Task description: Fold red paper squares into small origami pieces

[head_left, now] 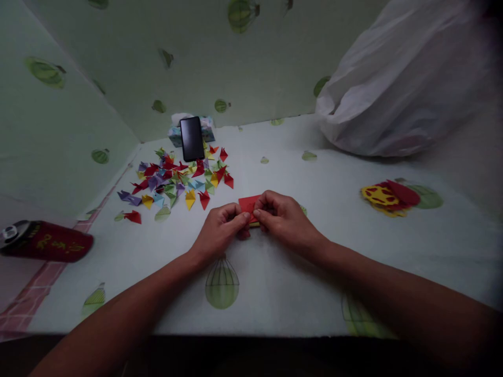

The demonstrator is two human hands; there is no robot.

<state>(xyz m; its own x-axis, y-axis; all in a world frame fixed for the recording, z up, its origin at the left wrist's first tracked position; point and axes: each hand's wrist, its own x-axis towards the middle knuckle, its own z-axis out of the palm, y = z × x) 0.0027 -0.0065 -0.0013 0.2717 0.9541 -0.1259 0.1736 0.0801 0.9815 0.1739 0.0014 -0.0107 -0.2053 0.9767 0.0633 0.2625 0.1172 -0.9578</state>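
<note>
Red paper (249, 203) lies between my two hands near the middle of the table, with a thin yellow edge showing beneath it. My left hand (226, 222) pinches the paper's near left side between thumb and fingers. From the right, my right hand (281, 217) grips it with thumb and forefinger, the two thumb tips close together. The fingers cover much of the paper, so its folds are hard to make out. Beyond my left hand spreads a pile of small folded paper cranes (173, 180) in red, yellow, green, purple and blue.
A dark phone (192, 139) leans against a tissue box (208, 129) behind the cranes. On the left edge lies a red can (51, 242). Yellow and red paper cutouts (387, 198) rest at right, below a large white plastic bag (393, 99).
</note>
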